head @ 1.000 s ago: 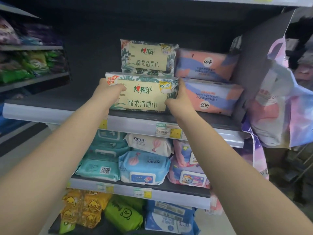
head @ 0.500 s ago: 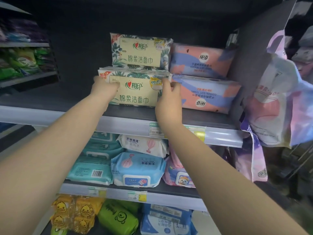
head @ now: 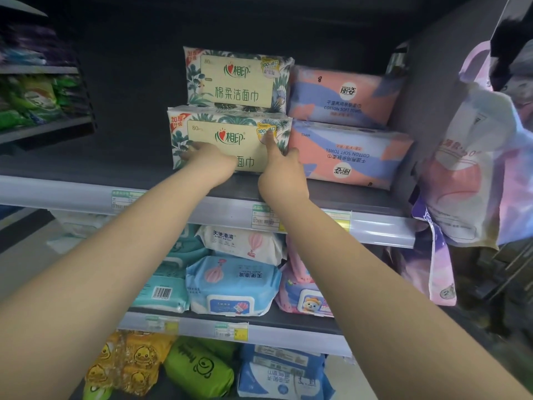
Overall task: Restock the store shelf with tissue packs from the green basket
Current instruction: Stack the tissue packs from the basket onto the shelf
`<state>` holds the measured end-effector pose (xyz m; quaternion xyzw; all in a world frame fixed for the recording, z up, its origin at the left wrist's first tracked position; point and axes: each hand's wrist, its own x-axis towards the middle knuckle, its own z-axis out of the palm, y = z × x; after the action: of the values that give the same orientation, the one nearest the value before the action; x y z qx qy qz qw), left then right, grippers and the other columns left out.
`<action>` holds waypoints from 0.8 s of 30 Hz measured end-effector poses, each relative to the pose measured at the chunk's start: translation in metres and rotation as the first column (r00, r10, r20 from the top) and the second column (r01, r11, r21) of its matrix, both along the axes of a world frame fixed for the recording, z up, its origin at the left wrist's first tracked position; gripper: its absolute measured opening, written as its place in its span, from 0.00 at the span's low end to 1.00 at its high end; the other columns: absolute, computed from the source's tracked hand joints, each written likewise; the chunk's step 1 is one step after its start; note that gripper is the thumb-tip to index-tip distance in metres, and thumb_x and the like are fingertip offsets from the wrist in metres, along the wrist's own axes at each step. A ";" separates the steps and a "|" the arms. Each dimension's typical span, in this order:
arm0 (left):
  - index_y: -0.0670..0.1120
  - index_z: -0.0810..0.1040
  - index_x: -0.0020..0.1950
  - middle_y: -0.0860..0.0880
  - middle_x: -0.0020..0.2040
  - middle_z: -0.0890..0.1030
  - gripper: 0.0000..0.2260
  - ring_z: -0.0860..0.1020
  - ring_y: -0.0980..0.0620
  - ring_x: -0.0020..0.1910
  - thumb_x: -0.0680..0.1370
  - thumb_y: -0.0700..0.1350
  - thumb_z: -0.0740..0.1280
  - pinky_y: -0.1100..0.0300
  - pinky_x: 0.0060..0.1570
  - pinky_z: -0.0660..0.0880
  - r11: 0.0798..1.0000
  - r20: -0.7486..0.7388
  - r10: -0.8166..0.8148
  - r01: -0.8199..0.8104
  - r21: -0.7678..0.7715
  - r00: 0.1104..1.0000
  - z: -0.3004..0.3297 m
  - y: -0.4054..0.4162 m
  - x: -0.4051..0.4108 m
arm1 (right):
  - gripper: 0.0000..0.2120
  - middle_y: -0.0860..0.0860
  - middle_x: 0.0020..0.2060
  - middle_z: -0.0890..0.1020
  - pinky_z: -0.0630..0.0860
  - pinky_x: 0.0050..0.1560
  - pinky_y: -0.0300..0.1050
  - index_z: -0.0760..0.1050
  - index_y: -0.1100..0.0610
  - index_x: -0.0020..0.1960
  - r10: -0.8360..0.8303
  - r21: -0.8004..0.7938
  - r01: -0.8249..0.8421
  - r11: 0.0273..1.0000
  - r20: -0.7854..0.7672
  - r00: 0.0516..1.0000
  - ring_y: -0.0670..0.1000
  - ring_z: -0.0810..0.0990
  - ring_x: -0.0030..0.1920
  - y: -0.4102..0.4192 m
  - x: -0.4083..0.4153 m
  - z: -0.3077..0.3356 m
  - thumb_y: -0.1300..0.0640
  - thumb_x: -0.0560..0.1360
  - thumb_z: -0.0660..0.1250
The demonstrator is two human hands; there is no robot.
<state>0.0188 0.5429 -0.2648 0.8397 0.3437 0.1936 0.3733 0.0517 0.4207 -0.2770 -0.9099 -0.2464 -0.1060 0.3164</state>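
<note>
Cream-and-green leaf print marks the lower tissue pack (head: 230, 138), which sits on the dark top shelf (head: 331, 194) with a matching upper tissue pack (head: 236, 79) stacked on it. Your left hand (head: 212, 161) lies flat against the front face of the lower pack, fingers stretched out toward its left end, gripping nothing. Your right hand (head: 281, 171) is at the pack's right end, its forefinger straight and pressing the front near the round yellow label, the thumb resting by the seam where the pack meets the lower pink-and-blue pack (head: 350, 154); the other fingers are hidden behind the hand, so you cannot tell how they lie. The two packs touch side by side. An upper pink-and-blue pack (head: 337, 95) lies on top of that one, right way up, while the lower one has its printing upside down. One shelf down, blue wet-wipe packs (head: 233, 284) sit in a row, and at the right edge a pastel plastic bag (head: 473, 174) hangs beside the shelf.
</note>
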 end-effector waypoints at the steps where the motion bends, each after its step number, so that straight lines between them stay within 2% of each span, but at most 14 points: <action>1: 0.36 0.44 0.76 0.35 0.75 0.55 0.41 0.57 0.37 0.73 0.74 0.50 0.65 0.46 0.70 0.61 0.999 -0.032 0.003 -0.001 0.033 0.999 0.000 -0.003 0.003 | 0.37 0.59 0.64 0.63 0.71 0.55 0.54 0.46 0.42 0.76 0.002 -0.004 -0.002 1.000 -0.007 1.000 0.61 0.69 0.62 0.000 0.000 0.000 0.67 0.75 0.56; 4: 0.36 0.38 0.75 0.37 0.76 0.50 0.42 0.52 0.39 0.75 0.76 0.50 0.65 0.47 0.72 0.57 0.997 -0.085 -0.002 0.009 0.079 0.996 0.001 -0.002 0.007 | 0.38 0.58 0.64 0.64 0.71 0.55 0.54 0.45 0.40 0.76 0.004 -0.014 -0.005 1.000 -0.042 0.999 0.61 0.69 0.62 0.001 0.001 0.001 0.67 0.75 0.55; 8: 0.41 0.38 0.76 0.37 0.76 0.49 0.51 0.53 0.38 0.74 0.69 0.52 0.72 0.47 0.72 0.57 0.995 -0.112 -0.080 0.086 0.050 0.990 0.000 0.006 0.004 | 0.39 0.59 0.69 0.60 0.70 0.57 0.56 0.41 0.39 0.75 -0.021 -0.043 0.018 0.999 -0.083 0.996 0.61 0.63 0.68 0.002 0.001 0.002 0.65 0.76 0.56; 13: 0.40 0.39 0.77 0.41 0.76 0.53 0.44 0.55 0.43 0.74 0.75 0.48 0.69 0.55 0.71 0.57 0.988 -0.052 -0.136 0.139 0.067 0.989 0.000 0.015 -0.005 | 0.39 0.59 0.69 0.61 0.70 0.58 0.55 0.40 0.39 0.75 -0.043 -0.069 0.037 0.997 -0.093 0.995 0.61 0.63 0.68 0.002 -0.001 0.004 0.65 0.76 0.56; 18: 0.41 0.44 0.77 0.42 0.74 0.61 0.41 0.62 0.43 0.71 0.75 0.46 0.69 0.55 0.68 0.62 0.984 -0.055 -0.156 0.160 0.083 0.986 0.000 0.025 -0.006 | 0.41 0.60 0.69 0.60 0.71 0.56 0.55 0.37 0.39 0.75 -0.050 -0.104 0.036 0.994 -0.134 0.990 0.61 0.61 0.69 0.000 -0.004 0.007 0.66 0.76 0.57; 24: 0.43 0.45 0.78 0.44 0.75 0.60 0.41 0.60 0.44 0.72 0.74 0.46 0.69 0.55 0.70 0.60 0.980 -0.048 -0.198 0.199 0.026 0.979 0.000 0.030 -0.009 | 0.41 0.60 0.70 0.59 0.71 0.54 0.53 0.35 0.39 0.75 -0.058 -0.131 0.037 0.991 -0.158 0.986 0.60 0.61 0.69 0.000 -0.007 0.010 0.66 0.76 0.56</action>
<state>0.0101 0.5732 -0.2646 0.8796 0.2636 0.1416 0.3698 0.0442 0.4206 -0.2672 -0.9395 -0.2045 -0.0232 0.2738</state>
